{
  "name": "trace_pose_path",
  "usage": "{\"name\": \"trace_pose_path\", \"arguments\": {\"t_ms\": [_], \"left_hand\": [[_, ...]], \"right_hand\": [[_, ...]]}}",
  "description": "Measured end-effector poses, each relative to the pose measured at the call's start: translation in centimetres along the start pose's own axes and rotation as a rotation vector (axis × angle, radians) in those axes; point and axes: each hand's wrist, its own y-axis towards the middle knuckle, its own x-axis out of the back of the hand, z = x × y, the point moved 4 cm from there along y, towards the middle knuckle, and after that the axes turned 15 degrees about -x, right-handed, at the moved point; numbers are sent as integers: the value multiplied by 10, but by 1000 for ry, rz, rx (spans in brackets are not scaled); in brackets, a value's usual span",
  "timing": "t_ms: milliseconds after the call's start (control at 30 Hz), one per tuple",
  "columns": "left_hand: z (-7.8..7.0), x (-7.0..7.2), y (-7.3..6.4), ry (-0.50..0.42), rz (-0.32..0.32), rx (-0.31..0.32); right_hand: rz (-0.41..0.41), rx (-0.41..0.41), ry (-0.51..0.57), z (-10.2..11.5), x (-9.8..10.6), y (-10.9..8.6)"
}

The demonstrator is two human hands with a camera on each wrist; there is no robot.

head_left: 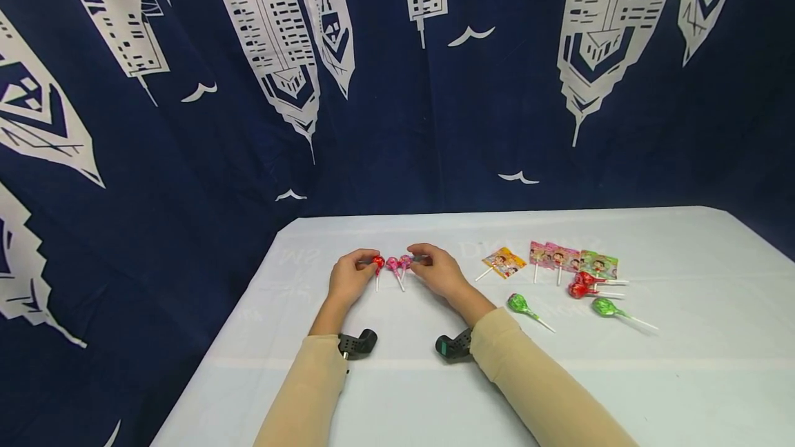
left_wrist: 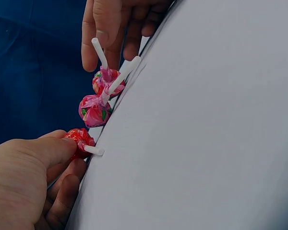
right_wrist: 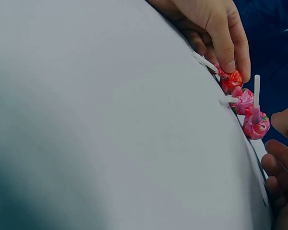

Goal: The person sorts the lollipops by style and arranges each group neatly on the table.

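Observation:
My left hand (head_left: 350,278) pinches the head of a red-wrapped lollipop (head_left: 378,263) between thumb and fingers at the table's far middle. In the left wrist view, its white stick points away from the thumb. Just right of it lie two pink-wrapped lollipops, the nearer one (left_wrist: 95,111) and the farther one (left_wrist: 100,82), heads side by side, sticks crossing in that view. My right hand (head_left: 441,271) is beside the right-hand pink lollipop (right_wrist: 256,125). Its thumb and fingers are parted, the thumb tip close to the candy, with nothing gripped.
On the right of the white table (head_left: 410,405) lie an orange-wrapped flat lollipop (head_left: 505,263), pink flat ones (head_left: 562,257) and a green flat one (head_left: 599,264). Nearer are red round lollipops (head_left: 579,288) and two green ones, left (head_left: 517,303) and right (head_left: 604,306). A dark-blue curtain (head_left: 397,143) hangs behind.

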Motion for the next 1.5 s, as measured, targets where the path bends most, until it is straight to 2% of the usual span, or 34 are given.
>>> {"name": "trace_pose_path", "arguments": {"t_ms": [400,600,833,1200,1500], "left_hand": [[0,4,-1,4,-1,-13],[0,5,-1,11,-11,-19],[2,5,-1,8,-9,-6],[3,3,-1,-3,-7,-21],[2,1,0,-10,-5,-32]], "right_hand": [[35,92,-34,6,15,-20],[49,139,-96,10,30,-31],[62,150,-149,9,51,-45],[52,163,-198,-8,94,-59],[117,201,-258,-27,133,-68]]}}
